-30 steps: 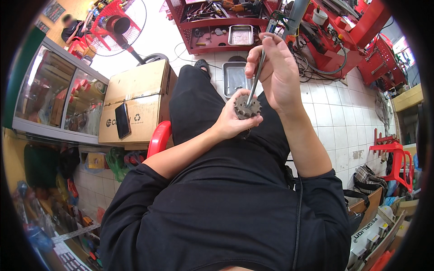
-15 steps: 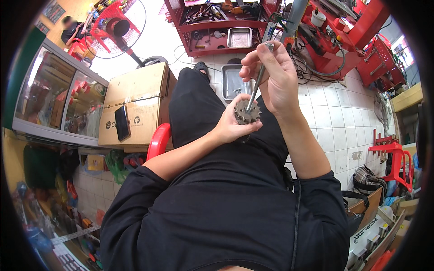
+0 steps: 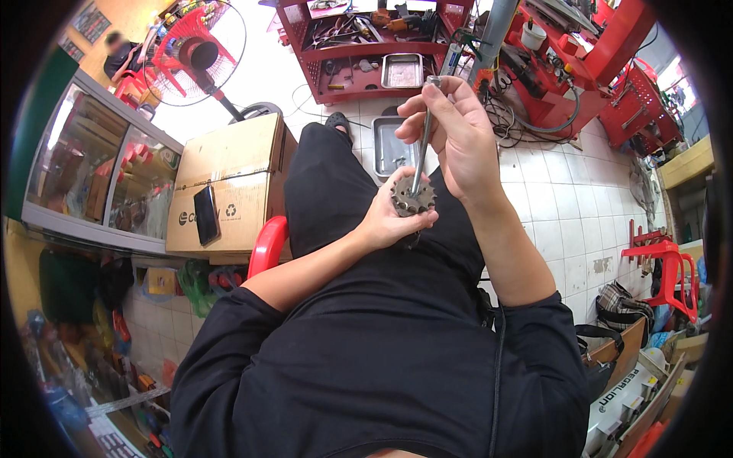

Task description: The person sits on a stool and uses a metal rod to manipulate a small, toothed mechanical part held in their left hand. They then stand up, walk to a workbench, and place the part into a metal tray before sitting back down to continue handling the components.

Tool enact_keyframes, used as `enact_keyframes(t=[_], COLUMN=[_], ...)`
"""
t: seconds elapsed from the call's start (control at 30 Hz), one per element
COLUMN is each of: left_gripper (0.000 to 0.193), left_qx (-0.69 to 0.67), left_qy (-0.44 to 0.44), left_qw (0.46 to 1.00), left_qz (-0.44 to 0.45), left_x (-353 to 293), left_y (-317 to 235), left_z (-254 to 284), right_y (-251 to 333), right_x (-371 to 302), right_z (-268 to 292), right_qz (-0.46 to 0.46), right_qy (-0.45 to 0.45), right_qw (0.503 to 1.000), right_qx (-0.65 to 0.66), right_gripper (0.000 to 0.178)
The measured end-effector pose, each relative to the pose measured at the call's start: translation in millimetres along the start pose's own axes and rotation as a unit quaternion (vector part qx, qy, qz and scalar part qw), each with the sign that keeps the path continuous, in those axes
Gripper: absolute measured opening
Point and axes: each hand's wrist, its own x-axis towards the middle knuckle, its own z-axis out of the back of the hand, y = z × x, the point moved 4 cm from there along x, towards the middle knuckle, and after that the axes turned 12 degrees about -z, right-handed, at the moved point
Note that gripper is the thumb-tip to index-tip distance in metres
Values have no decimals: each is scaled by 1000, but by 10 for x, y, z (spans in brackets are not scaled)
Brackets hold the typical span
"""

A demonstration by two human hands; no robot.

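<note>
My left hand [image 3: 384, 216] is wrapped round a small grey toothed sprocket [image 3: 403, 201] in front of my lap, its toothed face turned up. A long thin metal rod-like tool [image 3: 424, 145] stands slightly tilted, its lower end against the middle of the sprocket. Whether that end is seated in a hole or a bolt is too small to tell. My right hand [image 3: 467, 145] pinches the tool near its top between thumb and fingers, the other fingers curled loosely beside it. The part under the sprocket is mostly hidden by my left hand.
A metal tray [image 3: 390, 139] with small parts lies on the tiled floor beyond my knees. A red tool cart [image 3: 324, 50] stands ahead. To the left are a cardboard box [image 3: 252, 145] with a phone [image 3: 206, 215] on it and a fan [image 3: 200, 55]. Red machinery [image 3: 557, 95] stands right.
Both hands, with the sprocket and the rod-like tool, have shifted slightly left in the view. The tool stands a little more upright. Both grips stay the same.
</note>
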Motion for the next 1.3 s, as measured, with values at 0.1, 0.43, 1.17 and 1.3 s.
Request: enact_keyframes(t=[0.1, 0.43, 1.17, 1.3], left_gripper=[46, 46, 46, 46], left_qx=[15, -3, 1, 4], left_qy=[3, 8, 16, 22], left_qw=[1000, 1000, 1000, 1000], left_qz=[-2, -4, 4, -3], left_x=[8, -2, -6, 3], left_y=[-3, 43, 43, 27], left_z=[13, 19, 20, 25], right_y=[37, 21, 15, 47], right_x=[-10, -9, -9, -27], right_z=[-22, -19, -1, -57], right_qz=[-36, -15, 7, -15], right_qy=[28, 1, -4, 15], right_qw=[996, 999, 999, 996], right_qx=[71, 43, 49, 83], right_gripper=[22, 22, 24, 23])
